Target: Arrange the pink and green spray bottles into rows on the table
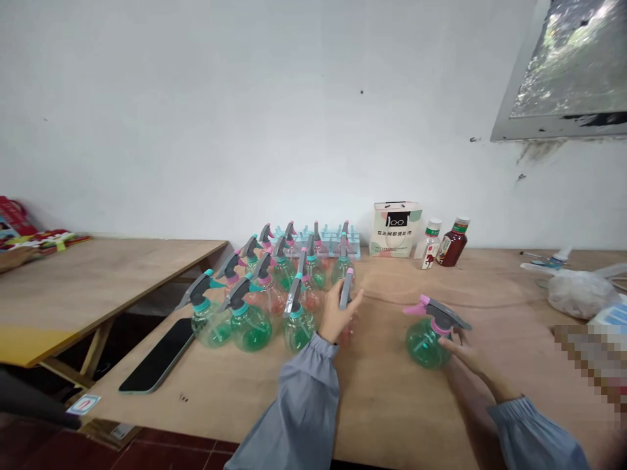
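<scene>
My left hand [337,312] is wrapped round the upper part of a spray bottle with a grey-and-pink trigger head [347,287]; its reddish body is mostly hidden behind the hand. Farther right, my right hand [467,358] grips the neck of a round green spray bottle [426,344] with a pink collar and nozzle, which stands upright on the table. To the left of my left hand several round spray bottles stand in rows, among them a green one with a turquoise collar [251,329] and a pinkish one [268,297].
A black phone [157,358] lies near the left edge of the wooden table [392,418]. Along the wall stand a light-blue rack [353,245], a paper bag [392,238] and two drink bottles [453,245]. A plastic bag [575,294] lies at the right.
</scene>
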A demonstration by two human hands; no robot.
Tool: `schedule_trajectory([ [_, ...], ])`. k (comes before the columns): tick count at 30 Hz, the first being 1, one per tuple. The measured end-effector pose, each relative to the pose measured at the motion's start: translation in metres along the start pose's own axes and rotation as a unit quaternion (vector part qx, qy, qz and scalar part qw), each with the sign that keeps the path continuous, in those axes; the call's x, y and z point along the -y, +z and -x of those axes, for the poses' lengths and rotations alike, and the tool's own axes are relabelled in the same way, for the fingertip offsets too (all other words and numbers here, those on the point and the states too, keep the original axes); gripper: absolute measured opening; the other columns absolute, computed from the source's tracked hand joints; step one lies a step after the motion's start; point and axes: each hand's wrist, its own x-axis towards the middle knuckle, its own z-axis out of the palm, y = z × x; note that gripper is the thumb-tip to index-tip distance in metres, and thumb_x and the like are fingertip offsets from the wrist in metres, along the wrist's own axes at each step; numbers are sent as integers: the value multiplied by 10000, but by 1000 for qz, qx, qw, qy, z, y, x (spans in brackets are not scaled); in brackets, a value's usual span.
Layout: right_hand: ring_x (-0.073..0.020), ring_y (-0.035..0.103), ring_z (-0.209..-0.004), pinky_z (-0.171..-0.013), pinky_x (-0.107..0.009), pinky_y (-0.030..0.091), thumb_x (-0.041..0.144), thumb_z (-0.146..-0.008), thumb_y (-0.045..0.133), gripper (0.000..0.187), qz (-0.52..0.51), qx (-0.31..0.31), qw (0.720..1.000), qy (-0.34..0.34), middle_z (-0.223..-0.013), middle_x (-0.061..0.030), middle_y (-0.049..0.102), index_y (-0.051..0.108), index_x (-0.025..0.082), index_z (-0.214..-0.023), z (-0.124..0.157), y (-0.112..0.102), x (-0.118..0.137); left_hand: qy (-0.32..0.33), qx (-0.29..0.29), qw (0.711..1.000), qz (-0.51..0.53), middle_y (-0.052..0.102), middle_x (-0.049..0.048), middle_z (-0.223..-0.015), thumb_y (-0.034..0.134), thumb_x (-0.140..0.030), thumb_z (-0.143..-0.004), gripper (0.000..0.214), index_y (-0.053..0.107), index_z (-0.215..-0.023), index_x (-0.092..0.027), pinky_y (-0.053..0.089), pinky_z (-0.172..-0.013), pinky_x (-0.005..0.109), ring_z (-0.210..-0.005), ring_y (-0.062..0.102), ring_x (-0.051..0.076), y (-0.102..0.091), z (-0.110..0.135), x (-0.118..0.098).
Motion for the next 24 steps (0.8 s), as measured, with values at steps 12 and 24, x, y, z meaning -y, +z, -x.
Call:
schedule_trajectory([
  [12,-344,606,-1242,-1055,-517,490,674,-792,655,708,-14,178,983,44,-1249,-108,709,579,286,-1380,-42,13,61,2,-117,989,-91,696,39,-821,711,-373,-730,237,642,-889,-210,518,-857,379,-826,666,220,13,3,50],
  [24,-201,702,-860,-769,-348,610,434,-774,776,855,-84,178,980,27,-1011,-32,716,353,381,-1515,-25,32,71,-33,-42,999,-1,586,134,-1270,823,-284,-603,808,420,-1299,-209,395,-1098,508,-1236,566,310,8,24,71],
])
